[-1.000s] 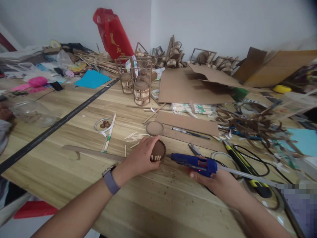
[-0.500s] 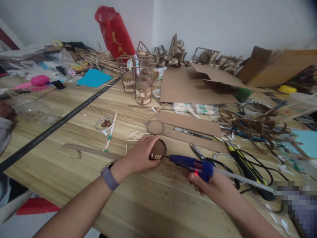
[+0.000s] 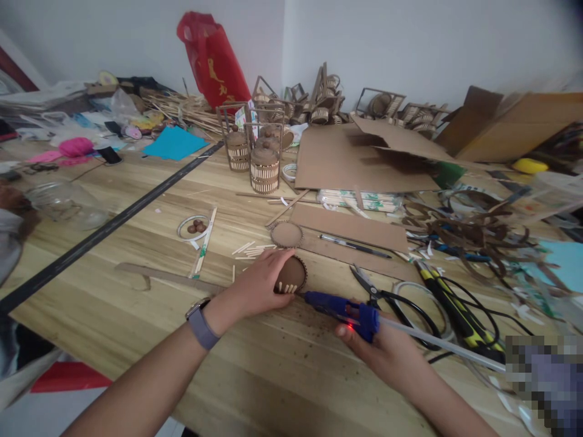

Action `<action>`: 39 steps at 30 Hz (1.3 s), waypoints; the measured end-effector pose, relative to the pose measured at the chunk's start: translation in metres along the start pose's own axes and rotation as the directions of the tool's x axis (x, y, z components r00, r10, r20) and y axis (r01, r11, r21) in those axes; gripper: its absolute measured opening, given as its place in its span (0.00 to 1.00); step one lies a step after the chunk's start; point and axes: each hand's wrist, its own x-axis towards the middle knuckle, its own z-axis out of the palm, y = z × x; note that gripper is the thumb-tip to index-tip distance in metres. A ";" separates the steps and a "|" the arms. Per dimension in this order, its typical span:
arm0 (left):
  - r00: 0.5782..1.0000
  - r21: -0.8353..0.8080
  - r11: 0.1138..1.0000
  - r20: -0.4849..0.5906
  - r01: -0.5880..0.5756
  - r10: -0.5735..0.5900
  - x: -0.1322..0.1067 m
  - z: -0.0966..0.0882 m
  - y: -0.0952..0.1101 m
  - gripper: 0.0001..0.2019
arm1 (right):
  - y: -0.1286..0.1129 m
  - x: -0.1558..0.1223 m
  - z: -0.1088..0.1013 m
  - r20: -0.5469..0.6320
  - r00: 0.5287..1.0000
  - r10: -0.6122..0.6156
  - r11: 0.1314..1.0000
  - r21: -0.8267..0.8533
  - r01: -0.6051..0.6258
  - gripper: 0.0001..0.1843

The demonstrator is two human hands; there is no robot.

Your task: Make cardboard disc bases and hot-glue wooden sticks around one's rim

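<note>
My left hand [image 3: 259, 282] is closed around the near left side of a round brown cardboard piece [image 3: 291, 270] with a ridged rim and several short pale sticks standing along its near edge. A blue hot glue gun [image 3: 341, 309] is gripped in my right hand [image 3: 387, 349], its red light lit and a long clear glue stick [image 3: 437, 344] out of its back. The gun's nozzle tip is at the near edge of the round piece; whether it touches cannot be seen. Just beyond lie a second cardboard disc [image 3: 286, 234] and loose short sticks [image 3: 255, 251].
Scissors [image 3: 371, 291] and a yellow-black cutter [image 3: 464, 321] lie right of the gun. A tape ring [image 3: 178, 229] holds brown balls at left. Small finished baskets [image 3: 265, 170], cardboard sheets [image 3: 328, 164] and tangled brown strips [image 3: 478, 230] lie farther back. Another person's hand [image 3: 11, 197] shows at far left.
My right hand has moved the glue gun slightly left and down, bringing its nozzle along the near edge of the round piece. My left hand stays in place on it.
</note>
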 end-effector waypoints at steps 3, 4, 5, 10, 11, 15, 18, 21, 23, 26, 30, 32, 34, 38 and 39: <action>1.000 0.009 1.000 0.005 0.005 -0.005 0.000 0.000 -0.001 0.39 | -0.001 0.000 0.001 -0.009 1.000 0.000 1.000 -0.005 0.000 0.18; 1.000 0.014 1.000 0.007 0.008 -0.008 0.000 0.000 0.000 0.38 | -0.001 0.000 0.001 -0.013 1.000 -0.003 1.000 -0.009 0.003 0.18; 1.000 0.018 1.000 0.008 0.010 -0.011 0.000 0.000 0.000 0.38 | -0.002 0.000 0.001 -0.018 1.000 -0.010 1.000 -0.013 0.009 0.18; 1.000 0.018 1.000 0.011 0.020 -0.021 0.000 -0.002 0.002 0.38 | -0.005 0.000 0.001 -0.033 0.999 -0.020 0.999 -0.030 0.019 0.18; 1.000 0.014 1.000 0.011 0.020 -0.020 0.000 -0.002 0.003 0.38 | -0.005 0.000 0.001 -0.034 0.999 -0.020 0.999 -0.032 0.019 0.18; 1.000 -0.001 1.000 0.014 0.019 -0.019 0.000 -0.002 0.002 0.39 | -0.005 0.000 0.002 -0.040 0.999 -0.023 0.999 -0.035 0.021 0.18; 1.000 -0.006 1.000 0.013 0.022 -0.022 0.000 -0.001 0.001 0.39 | -0.005 0.000 0.003 -0.049 0.999 -0.022 0.999 -0.038 0.020 0.18; 1.000 0.005 1.000 0.015 0.023 -0.023 0.000 -0.001 0.001 0.38 | -0.005 0.000 0.003 -0.053 0.998 -0.017 0.999 -0.043 0.015 0.18; 1.000 0.012 1.000 0.019 0.024 -0.025 0.001 -0.002 0.002 0.38 | -0.006 0.000 0.003 -0.054 0.998 -0.017 0.999 -0.039 0.015 0.19; 0.999 0.014 0.999 0.023 0.029 -0.029 0.000 -0.003 0.003 0.38 | -0.006 0.000 0.004 -0.045 0.999 -0.012 1.000 -0.030 0.011 0.19; 1.000 0.019 1.000 0.019 0.024 -0.025 0.000 -0.002 0.003 0.38 | -0.006 0.000 0.004 -0.037 0.999 0.004 0.999 -0.040 -0.005 0.19; 1.000 0.021 1.000 0.017 0.020 -0.021 0.000 -0.002 0.003 0.38 | -0.005 0.000 0.004 -0.036 0.999 0.000 0.999 -0.044 -0.002 0.19; 1.000 0.021 1.000 0.016 0.015 -0.015 0.000 -0.002 0.002 0.38 | -0.005 0.000 0.004 -0.042 0.999 -0.006 0.999 -0.047 0.004 0.19; 1.000 0.019 1.000 0.017 0.015 -0.016 0.001 -0.002 0.001 0.37 | -0.004 0.000 0.005 -0.060 0.998 0.000 0.999 -0.055 -0.003 0.19; 1.000 0.017 1.000 0.017 0.017 -0.017 0.001 -0.001 0.001 0.38 | -0.003 0.000 0.006 -0.064 0.998 0.000 0.998 -0.055 -0.004 0.19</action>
